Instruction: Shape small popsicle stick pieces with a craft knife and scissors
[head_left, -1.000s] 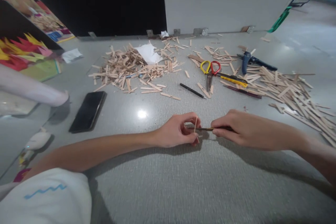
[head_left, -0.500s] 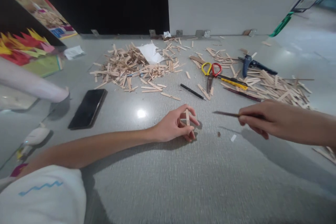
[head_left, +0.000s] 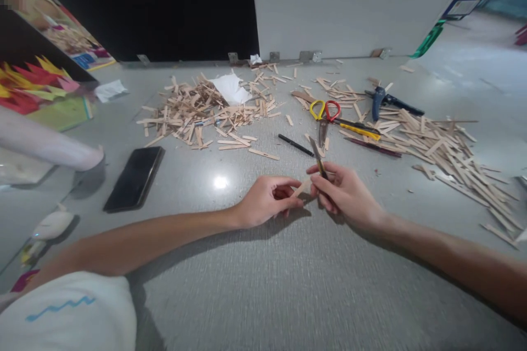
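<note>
My left hand point(head_left: 267, 202) is closed, pinching a small flat wooden stick point(head_left: 302, 188) between thumb and fingers just above the grey table. Close beside it, my right hand point(head_left: 346, 194) is wrapped round a slim craft knife point(head_left: 318, 154), its blade pointing up and away from me. The right fingertips are at the far end of the stick; whether they touch it I cannot tell. Beyond the hands lie a black pen point(head_left: 295, 145) and scissors point(head_left: 324, 118) with one yellow and one red handle loop.
Wooden stick pieces form a pile point(head_left: 206, 112) at the back, with white paper point(head_left: 231, 88) on it. More sticks point(head_left: 444, 148) spread right, near a yellow cutter point(head_left: 360, 130) and a dark blue glue gun point(head_left: 379, 101). A phone point(head_left: 135, 178) and a white glue gun point(head_left: 53, 226) lie left.
My right hand has come left to my left hand, turning the craft knife from pointing left to pointing up. The stick has tilted from upright to slanting toward the right hand.
</note>
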Motion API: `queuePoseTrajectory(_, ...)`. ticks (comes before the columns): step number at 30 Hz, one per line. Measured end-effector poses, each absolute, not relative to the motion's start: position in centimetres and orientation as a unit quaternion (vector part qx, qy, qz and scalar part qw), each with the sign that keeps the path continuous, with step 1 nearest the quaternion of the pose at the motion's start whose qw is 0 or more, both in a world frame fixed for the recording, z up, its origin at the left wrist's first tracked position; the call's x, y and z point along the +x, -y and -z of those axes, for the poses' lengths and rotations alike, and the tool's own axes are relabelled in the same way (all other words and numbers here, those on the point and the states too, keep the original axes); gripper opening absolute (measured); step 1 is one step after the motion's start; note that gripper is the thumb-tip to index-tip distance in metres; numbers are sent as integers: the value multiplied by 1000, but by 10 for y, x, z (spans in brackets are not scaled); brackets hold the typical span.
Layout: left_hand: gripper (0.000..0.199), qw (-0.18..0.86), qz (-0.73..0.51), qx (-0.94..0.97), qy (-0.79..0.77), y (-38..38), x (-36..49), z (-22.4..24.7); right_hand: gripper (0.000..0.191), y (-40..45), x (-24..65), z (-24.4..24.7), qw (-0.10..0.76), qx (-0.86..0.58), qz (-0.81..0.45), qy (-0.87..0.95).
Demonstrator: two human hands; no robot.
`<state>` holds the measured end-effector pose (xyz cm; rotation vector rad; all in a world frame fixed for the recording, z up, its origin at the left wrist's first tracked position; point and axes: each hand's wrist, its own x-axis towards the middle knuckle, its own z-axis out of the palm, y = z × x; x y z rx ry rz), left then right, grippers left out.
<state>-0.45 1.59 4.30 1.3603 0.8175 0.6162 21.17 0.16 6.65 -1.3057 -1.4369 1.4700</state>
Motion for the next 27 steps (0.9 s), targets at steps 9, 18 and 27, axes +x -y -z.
queuePoseTrajectory(9,24,454,-318,740,-381,-11,-8,-38,44,4,207,-48,433,-490,-529,541)
queuePoseTrajectory(18,17,308,-353,814,-344,-21,-15,-32,42,3,207,-49,431,-490,-519,552)
queuePoseTrajectory(27,18,341,-333,796,-374,-25,-14,-36,42,5,205,-49,420,-497,-503,568)
